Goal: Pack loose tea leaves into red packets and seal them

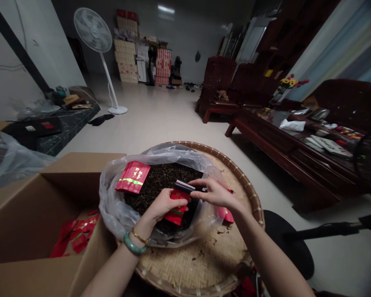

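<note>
My left hand (170, 203) grips a red tea packet (176, 212) with a green band, above a clear plastic bag (111, 206) of loose dark tea leaves (160, 177). Across the packet's top edge lies a slim black bar-shaped tool (184, 186) with a pale stripe. The fingers of my right hand (212, 191) close on that tool; its exact kind is not clear. On the tea at the left rests a stack of red packets (133, 177) with gold lettering. More red packets (225, 213) lie partly hidden behind the bag's right side.
Beneath the bag is a round woven bamboo tray (185, 268) with scattered leaves. An open cardboard box (21, 222) on the left holds several red packets (78, 233). A black stand (287, 243) is at right, a dark wooden table (275, 144) beyond. A white fan (93, 31) stands farther back.
</note>
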Tool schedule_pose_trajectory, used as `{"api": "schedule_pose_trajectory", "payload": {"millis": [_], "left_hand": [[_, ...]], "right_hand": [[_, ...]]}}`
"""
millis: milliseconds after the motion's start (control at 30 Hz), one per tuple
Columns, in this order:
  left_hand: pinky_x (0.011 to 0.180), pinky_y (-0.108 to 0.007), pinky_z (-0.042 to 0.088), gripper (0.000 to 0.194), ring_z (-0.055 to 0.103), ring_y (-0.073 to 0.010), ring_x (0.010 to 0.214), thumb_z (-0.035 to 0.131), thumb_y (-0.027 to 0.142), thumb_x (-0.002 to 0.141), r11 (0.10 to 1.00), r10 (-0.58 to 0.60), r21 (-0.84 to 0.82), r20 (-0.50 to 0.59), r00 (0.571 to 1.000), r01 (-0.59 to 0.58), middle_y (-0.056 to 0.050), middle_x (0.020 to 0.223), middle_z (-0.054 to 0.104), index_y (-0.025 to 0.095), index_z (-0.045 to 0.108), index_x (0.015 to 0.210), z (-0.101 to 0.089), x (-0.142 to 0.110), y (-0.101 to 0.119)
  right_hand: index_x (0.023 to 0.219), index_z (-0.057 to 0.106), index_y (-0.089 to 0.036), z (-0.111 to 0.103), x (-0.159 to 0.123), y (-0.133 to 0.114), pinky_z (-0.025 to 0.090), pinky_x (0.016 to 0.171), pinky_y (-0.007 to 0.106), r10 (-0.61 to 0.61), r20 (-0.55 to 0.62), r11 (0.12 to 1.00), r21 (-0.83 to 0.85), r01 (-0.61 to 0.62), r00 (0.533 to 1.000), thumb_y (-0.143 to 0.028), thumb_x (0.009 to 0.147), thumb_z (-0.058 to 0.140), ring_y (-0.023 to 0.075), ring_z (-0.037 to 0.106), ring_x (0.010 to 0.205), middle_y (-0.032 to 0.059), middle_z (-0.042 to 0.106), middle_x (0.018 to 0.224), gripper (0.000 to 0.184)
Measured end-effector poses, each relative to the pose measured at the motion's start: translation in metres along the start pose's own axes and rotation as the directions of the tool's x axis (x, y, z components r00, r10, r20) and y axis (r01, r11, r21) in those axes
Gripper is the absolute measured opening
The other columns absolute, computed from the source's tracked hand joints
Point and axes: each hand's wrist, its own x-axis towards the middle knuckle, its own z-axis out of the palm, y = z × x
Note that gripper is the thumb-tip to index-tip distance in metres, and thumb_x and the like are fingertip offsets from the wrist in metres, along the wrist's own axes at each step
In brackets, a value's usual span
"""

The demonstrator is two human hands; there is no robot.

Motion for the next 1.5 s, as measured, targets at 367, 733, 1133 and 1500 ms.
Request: {"api": "schedule_pose_trajectory", "payload": {"millis": [367,733,1133,1500], "left_hand": [[0.057,-0.025,0.051,0.042,0.068,-0.0186,0.060,0.084,0.027,0.051,0.999,-0.002,0.038,0.003,1.000,0.002,-0.008,0.073,0.071,0.007,0.066,0.083,-0.003,0.001,0.001],[0.054,-0.024,0.051,0.045,0.069,-0.0181,0.064,0.077,0.036,0.065,0.998,0.011,0.054,0.153,0.988,-0.019,-0.016,0.096,0.070,0.008,0.062,0.096,-0.016,-0.001,0.002],[0.061,-0.026,0.053,0.048,0.070,-0.0207,0.075,0.076,0.035,0.067,0.998,0.061,0.016,0.063,0.996,-0.062,-0.018,0.106,0.068,0.010,0.060,0.105,-0.013,-0.005,0.001],[0.063,-0.025,0.050,0.046,0.066,-0.0182,0.072,0.078,0.036,0.061,0.987,0.133,0.084,0.011,0.991,-0.133,-0.009,0.086,0.072,0.011,0.066,0.097,-0.001,-0.004,-0.004]], "right_hand": [[0.111,0.065,-0.015,0.003,0.007,0.001,0.050,0.074,0.032,0.010,0.030,1.000,-0.019,-0.010,1.000,-0.037,0.076,0.065,0.0223,0.064,0.087,0.0072,0.070,0.104,0.041],[0.108,0.067,-0.016,-0.001,0.006,0.002,0.046,0.056,0.025,0.078,0.026,0.972,0.220,-0.082,0.997,-0.042,0.076,0.064,0.0141,0.059,0.066,0.0050,0.071,0.090,0.041],[0.115,0.062,-0.014,0.005,0.006,0.066,0.045,0.092,0.044,-0.063,-0.338,0.957,-0.287,-0.039,0.939,-0.028,0.075,0.066,0.0290,0.060,0.106,0.0153,0.065,0.114,0.042],[0.074,0.069,-0.019,0.051,0.004,0.017,0.047,0.062,0.027,-0.155,-0.507,0.969,0.089,0.231,0.848,-0.034,0.077,0.064,0.0162,0.060,0.068,0.0028,0.065,0.072,0.016]]}}
